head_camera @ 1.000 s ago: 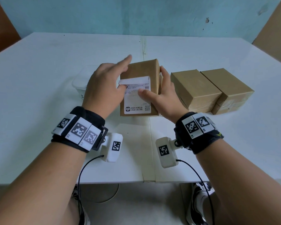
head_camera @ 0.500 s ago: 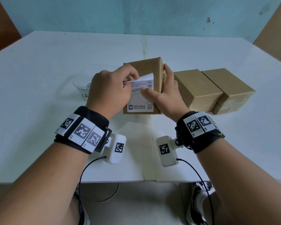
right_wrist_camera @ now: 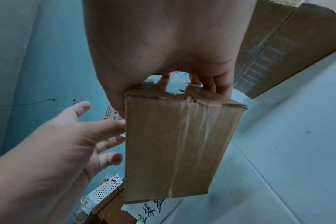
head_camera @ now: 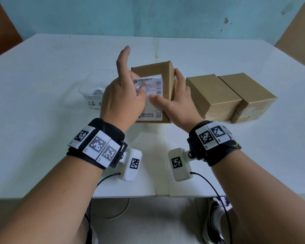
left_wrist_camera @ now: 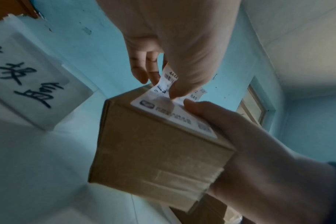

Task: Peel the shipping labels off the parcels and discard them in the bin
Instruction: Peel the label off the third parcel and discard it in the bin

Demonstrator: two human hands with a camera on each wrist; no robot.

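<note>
Paper, thin and adhesive-backed, made the shipping label [head_camera: 151, 93] the delicate part: it looked likely to tear if pulled sharply, so the free upper edge was the place to hold it. The left hand [head_camera: 121, 99] pinched that lifted edge between thumb and fingers, index finger extended. The right hand [head_camera: 179, 104] gripped the stiff cardboard parcel [head_camera: 154, 72], thumb pressing the label's stuck lower part. Parcel stood mid-tabletop [head_camera: 42, 85], beside the clear bin [head_camera: 88, 87] toward the left edge.
</note>
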